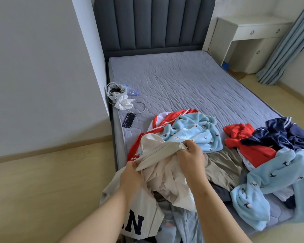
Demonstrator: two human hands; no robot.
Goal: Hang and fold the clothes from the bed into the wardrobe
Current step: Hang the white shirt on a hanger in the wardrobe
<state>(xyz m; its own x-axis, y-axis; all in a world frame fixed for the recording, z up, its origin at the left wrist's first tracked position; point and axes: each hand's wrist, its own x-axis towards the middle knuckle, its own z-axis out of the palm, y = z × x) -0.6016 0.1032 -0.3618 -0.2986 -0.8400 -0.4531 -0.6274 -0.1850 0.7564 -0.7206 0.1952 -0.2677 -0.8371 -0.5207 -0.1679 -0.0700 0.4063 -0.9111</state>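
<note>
Now the cream garment (162, 163) lies bunched at the foot of the bed (182, 81), raised slightly by both hands. The left hand (130, 174) pinches its near edge, fingers curled tight, forearm stretched forward. The right hand (194, 155) clutches the ribbed hem in a fist, wrist bent downward. A light blue fleece (197, 132) and a red-and-white top (167, 120) are heaped toward the bed's foot. A red shirt (244, 142) and navy clothes (279, 134) lie at its right side. A phone (129, 120) and a small grey bag (115, 92) sit along its left edge.
</note>
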